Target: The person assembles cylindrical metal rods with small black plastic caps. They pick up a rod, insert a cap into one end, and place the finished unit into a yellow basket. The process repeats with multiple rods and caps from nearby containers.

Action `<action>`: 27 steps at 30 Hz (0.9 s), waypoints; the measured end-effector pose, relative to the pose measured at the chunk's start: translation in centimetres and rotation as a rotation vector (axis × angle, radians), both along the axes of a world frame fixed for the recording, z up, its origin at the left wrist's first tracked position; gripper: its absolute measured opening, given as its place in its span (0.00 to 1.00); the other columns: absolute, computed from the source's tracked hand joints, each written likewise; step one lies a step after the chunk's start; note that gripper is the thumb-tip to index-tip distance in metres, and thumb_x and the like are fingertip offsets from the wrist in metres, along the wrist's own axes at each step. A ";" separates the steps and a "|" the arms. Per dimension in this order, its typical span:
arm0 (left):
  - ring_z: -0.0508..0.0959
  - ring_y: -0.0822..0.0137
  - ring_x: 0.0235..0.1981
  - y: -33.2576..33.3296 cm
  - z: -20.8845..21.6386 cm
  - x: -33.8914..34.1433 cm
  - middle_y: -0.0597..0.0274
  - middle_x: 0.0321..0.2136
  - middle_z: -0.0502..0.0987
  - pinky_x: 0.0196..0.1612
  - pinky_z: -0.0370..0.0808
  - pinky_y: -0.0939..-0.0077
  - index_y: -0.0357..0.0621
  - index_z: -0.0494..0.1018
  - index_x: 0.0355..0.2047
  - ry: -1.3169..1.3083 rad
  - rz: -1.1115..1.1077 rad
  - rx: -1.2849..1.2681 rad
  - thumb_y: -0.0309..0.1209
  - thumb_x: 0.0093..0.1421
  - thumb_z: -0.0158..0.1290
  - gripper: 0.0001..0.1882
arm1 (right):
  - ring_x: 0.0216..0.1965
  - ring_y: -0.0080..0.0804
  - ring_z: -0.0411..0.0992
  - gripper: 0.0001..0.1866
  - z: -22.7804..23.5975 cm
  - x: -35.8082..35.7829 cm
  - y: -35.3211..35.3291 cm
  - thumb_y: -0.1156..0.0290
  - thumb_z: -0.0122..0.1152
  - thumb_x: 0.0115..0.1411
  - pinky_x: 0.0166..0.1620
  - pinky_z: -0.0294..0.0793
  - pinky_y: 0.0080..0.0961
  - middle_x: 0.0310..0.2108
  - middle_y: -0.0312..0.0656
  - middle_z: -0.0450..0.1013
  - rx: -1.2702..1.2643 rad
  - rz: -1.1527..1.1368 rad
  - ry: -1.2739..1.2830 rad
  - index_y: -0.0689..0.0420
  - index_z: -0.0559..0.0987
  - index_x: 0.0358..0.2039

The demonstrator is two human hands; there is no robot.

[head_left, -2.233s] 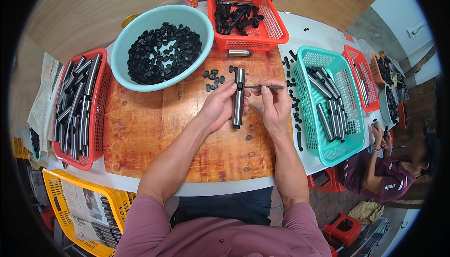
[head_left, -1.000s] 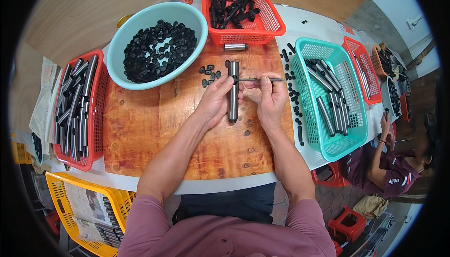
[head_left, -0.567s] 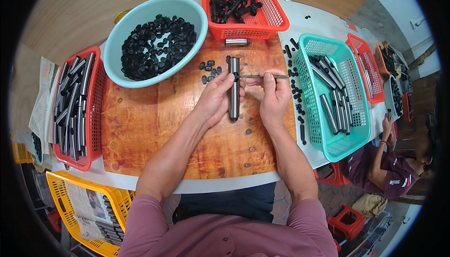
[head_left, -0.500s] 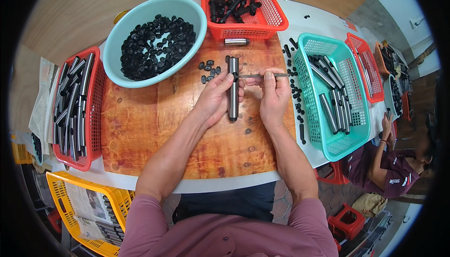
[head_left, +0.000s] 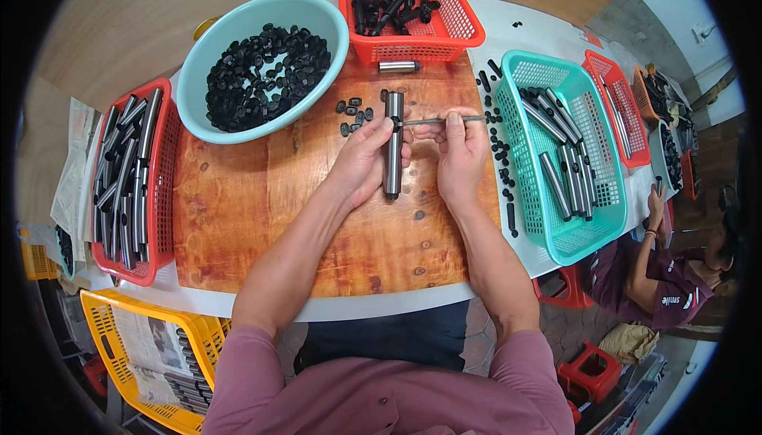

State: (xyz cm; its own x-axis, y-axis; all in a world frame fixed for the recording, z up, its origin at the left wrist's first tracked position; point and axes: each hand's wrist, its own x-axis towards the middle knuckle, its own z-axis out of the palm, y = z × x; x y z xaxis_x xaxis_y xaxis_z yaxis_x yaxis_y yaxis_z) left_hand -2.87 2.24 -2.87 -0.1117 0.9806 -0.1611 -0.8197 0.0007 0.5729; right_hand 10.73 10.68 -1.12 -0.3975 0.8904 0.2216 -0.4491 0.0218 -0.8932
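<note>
Apparently little has changed over past second: steel cylinder [head_left: 393, 171] stays gripped in left hand [head_left: 361, 160], thin rod [head_left: 420, 122] still meets its side near far end; same step seems ongoing. Whether rod tip sits inside cylinder, cannot tell. Cylinder lies between hands, over desk [head_left: 373, 262]. Left hand wraps cylinder from its left; right hand [head_left: 462, 154], right of cylinder, pinches rod. Loose black pieces [head_left: 355, 102] just left of cylinder.

Mauve short-sleeved shirt [head_left: 333, 403], apparently navy trousers [head_left: 381, 338].
</note>
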 end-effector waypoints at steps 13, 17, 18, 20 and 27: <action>0.77 0.64 0.38 0.0 0.3 0.0 0.55 0.41 0.75 0.44 0.78 0.66 0.37 0.63 0.64 -0.041 -0.069 0.018 0.39 0.73 0.45 0.25 | 0.25 0.34 0.78 0.11 0.6 3.7 5.1 0.65 0.55 0.71 0.30 0.76 0.30 0.25 0.46 0.77 0.223 -0.351 -0.640 0.62 0.76 0.39; 0.76 0.62 0.39 0.1 0.1 0.1 0.55 0.42 0.75 0.46 0.77 0.65 0.37 0.63 0.64 -0.043 -0.098 0.027 0.39 0.72 0.45 0.26 | 0.30 0.52 0.79 0.13 0.0 3.8 5.9 0.64 0.60 0.65 0.33 0.76 0.44 0.28 0.54 0.79 0.521 -0.420 -1.096 0.62 0.79 0.41; 0.76 0.62 0.39 0.0 0.1 0.1 0.55 0.42 0.75 0.46 0.77 0.66 0.37 0.62 0.64 -0.052 -0.091 0.026 0.39 0.72 0.45 0.26 | 0.31 0.55 0.79 0.13 -0.2 3.7 6.0 0.64 0.61 0.65 0.34 0.76 0.46 0.29 0.55 0.79 0.554 -0.383 -1.184 0.62 0.80 0.41; 0.76 0.62 0.39 0.0 0.1 0.1 0.55 0.42 0.75 0.46 0.77 0.65 0.37 0.62 0.64 -0.067 -0.079 0.019 0.39 0.72 0.45 0.26 | 0.33 0.56 0.79 0.13 -0.2 3.5 5.9 0.64 0.64 0.62 0.37 0.77 0.49 0.31 0.55 0.79 0.607 -0.370 -1.232 0.61 0.80 0.38; 0.75 0.63 0.39 0.2 -0.2 0.0 0.56 0.41 0.74 0.47 0.77 0.66 0.37 0.62 0.64 -0.113 -0.073 0.047 0.39 0.72 0.45 0.25 | 0.36 0.55 0.78 0.12 -1.0 3.6 5.9 0.65 0.66 0.59 0.39 0.77 0.48 0.37 0.51 0.79 0.698 -0.369 -1.262 0.61 0.79 0.36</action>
